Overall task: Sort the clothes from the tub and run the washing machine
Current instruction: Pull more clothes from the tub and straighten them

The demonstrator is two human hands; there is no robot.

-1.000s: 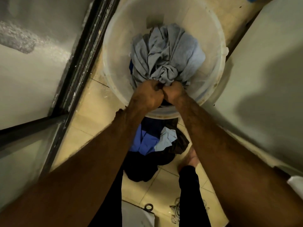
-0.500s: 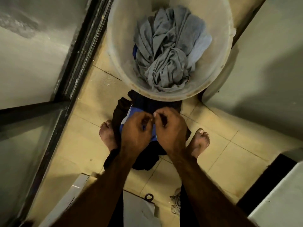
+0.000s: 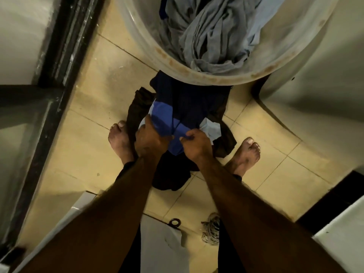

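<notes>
In the head view, a blue garment (image 3: 164, 117) is held low over the tiled floor (image 3: 88, 115) between two bare feet. The left hand (image 3: 149, 138) is curled round the garment's near left edge, and the right hand (image 3: 195, 145) is closed in a pinch on a fold at its near right side; the two hands are set close together, with a narrow strip of blue cloth between them. The garment's long axis runs away from the person, its darker far end reaching the rim of the tub (image 3: 177, 69). A dark pile of clothes (image 3: 171, 174) is seen under the garment on the floor, and a pale blue piece (image 3: 211, 128) lies just beside the right hand. Grey clothes (image 3: 212, 36) are heaped inside the tub.
</notes>
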